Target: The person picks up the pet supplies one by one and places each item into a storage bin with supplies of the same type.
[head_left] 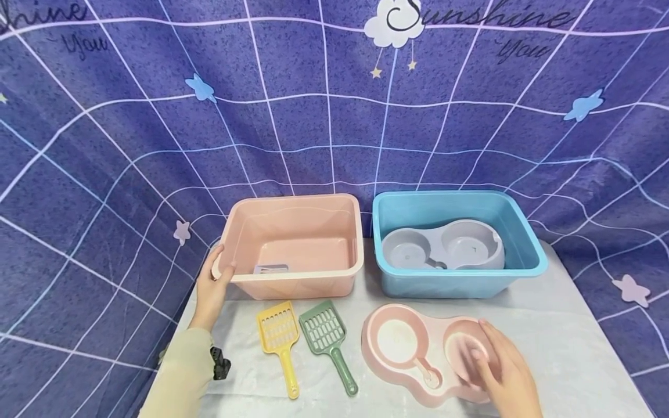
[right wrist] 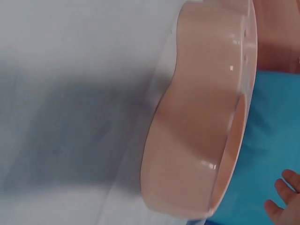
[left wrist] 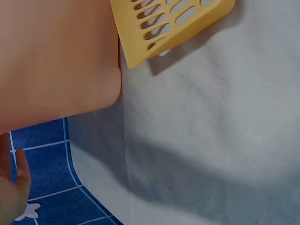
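At the left end of the pink litter box (head_left: 303, 284), my left hand (head_left: 211, 290) has its fingertips at the rim and its thumb over the near corner. The left wrist view shows that thumb straight, apart from the box wall. My right hand (head_left: 504, 363) is over the right bowl of the pink double pet bowl (head_left: 436, 331), fingers at the far right rim, thumb over the hollow. In the right wrist view its fingers (right wrist: 283, 187) are spread. A yellow litter scoop (head_left: 279, 328) and a green litter scoop (head_left: 323, 328) lie between the hands.
A blue litter box (head_left: 444, 284) stands at the back right with a grey double pet bowl (head_left: 434, 241) inside. A small grey slotted piece (head_left: 272, 269) shows inside the pink box, partly hidden by its front wall. Behind the table hangs a blue gridded cloth (head_left: 292, 128).
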A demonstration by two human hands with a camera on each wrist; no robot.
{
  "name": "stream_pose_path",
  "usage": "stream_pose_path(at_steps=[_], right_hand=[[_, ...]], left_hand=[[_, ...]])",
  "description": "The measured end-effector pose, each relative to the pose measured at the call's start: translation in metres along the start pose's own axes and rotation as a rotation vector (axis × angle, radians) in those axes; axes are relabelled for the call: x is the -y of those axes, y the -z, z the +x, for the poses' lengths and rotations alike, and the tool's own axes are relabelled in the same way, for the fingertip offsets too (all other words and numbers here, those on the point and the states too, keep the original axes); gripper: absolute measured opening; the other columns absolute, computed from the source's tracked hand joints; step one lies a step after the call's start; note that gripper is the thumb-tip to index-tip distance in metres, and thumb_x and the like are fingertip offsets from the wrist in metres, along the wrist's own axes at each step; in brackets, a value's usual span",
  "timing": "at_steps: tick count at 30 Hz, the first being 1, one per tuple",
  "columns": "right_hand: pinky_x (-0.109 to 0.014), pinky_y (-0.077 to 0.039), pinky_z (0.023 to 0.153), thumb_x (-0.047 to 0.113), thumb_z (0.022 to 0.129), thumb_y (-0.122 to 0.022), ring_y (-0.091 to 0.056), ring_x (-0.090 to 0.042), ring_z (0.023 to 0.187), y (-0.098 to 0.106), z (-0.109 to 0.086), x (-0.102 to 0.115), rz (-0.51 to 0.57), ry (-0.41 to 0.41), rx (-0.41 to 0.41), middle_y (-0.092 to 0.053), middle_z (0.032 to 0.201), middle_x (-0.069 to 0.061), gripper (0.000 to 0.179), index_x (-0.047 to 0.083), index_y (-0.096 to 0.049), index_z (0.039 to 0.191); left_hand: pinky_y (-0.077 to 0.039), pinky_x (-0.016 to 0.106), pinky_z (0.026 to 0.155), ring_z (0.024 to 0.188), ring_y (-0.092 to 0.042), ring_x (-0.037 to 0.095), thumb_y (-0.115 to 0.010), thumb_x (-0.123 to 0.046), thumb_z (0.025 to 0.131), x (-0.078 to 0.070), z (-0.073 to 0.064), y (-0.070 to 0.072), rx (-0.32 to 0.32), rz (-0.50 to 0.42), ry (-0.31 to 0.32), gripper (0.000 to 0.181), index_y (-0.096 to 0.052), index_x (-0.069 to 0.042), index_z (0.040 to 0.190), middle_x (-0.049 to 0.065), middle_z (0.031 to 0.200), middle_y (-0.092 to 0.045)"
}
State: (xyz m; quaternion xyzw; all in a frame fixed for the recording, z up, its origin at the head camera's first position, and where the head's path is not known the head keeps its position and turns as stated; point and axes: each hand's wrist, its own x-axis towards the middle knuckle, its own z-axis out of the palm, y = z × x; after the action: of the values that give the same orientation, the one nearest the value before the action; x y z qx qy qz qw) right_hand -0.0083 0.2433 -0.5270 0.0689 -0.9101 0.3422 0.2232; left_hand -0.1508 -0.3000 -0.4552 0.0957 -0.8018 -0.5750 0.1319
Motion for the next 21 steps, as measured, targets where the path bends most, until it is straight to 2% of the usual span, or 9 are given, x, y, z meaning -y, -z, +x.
stream_pose_path(at_steps=[6, 9, 14, 17, 21], right_hand=[[-0.005, -0.013, 0.108, 0.009, 0.090, -0.069, -0.022, 0.013, 0.135, -0.014, -0.005, 0.014, 0.035, -0.025, 0.035, -0.054, 0.136, -0.023, 0.056, 0.007, -0.051, 0.143], [-0.003, -0.015, 0.106, 0.009, 0.089, -0.070, -0.026, 0.013, 0.134, -0.021, -0.008, 0.022, 0.053, -0.034, 0.054, -0.055, 0.136, -0.021, 0.059, 0.011, -0.050, 0.144], [-0.003, -0.016, 0.106, 0.008, 0.089, -0.071, -0.028, 0.011, 0.133, -0.031, -0.011, 0.031, 0.084, -0.041, 0.069, -0.055, 0.137, -0.017, 0.059, 0.013, -0.051, 0.144], [-0.002, -0.016, 0.105, 0.009, 0.090, -0.070, -0.027, 0.013, 0.132, -0.037, -0.012, 0.037, 0.099, -0.064, 0.072, -0.055, 0.138, -0.016, 0.057, 0.016, -0.051, 0.144], [0.000, -0.015, 0.103, 0.011, 0.092, -0.069, -0.031, 0.009, 0.132, -0.047, -0.014, 0.048, 0.111, -0.082, 0.085, -0.056, 0.138, -0.014, 0.056, 0.019, -0.051, 0.144]], left_hand=[[-0.026, 0.039, 0.118, 0.144, -0.028, 0.026, -0.061, -0.008, 0.096, 0.003, 0.001, -0.001, -0.025, -0.019, 0.002, 0.058, -0.041, -0.007, 0.150, 0.008, 0.158, -0.032], [-0.032, 0.027, 0.113, 0.142, -0.032, 0.027, -0.059, -0.007, 0.096, 0.004, 0.001, 0.000, -0.021, -0.036, -0.002, 0.058, -0.040, -0.007, 0.151, 0.007, 0.158, -0.032], [-0.041, 0.007, 0.092, 0.134, -0.042, 0.031, -0.058, -0.008, 0.098, 0.008, 0.001, 0.001, -0.010, -0.042, -0.048, 0.057, -0.039, -0.006, 0.151, 0.010, 0.157, -0.033], [-0.042, 0.005, 0.088, 0.130, -0.045, 0.033, -0.058, -0.011, 0.098, 0.010, 0.002, 0.001, 0.004, -0.026, -0.065, 0.057, -0.038, -0.006, 0.152, 0.012, 0.156, -0.034], [-0.042, 0.008, 0.093, 0.132, -0.044, 0.030, -0.058, -0.010, 0.098, 0.011, 0.003, 0.002, -0.015, -0.026, -0.069, 0.055, -0.041, -0.005, 0.150, 0.011, 0.156, -0.035]])
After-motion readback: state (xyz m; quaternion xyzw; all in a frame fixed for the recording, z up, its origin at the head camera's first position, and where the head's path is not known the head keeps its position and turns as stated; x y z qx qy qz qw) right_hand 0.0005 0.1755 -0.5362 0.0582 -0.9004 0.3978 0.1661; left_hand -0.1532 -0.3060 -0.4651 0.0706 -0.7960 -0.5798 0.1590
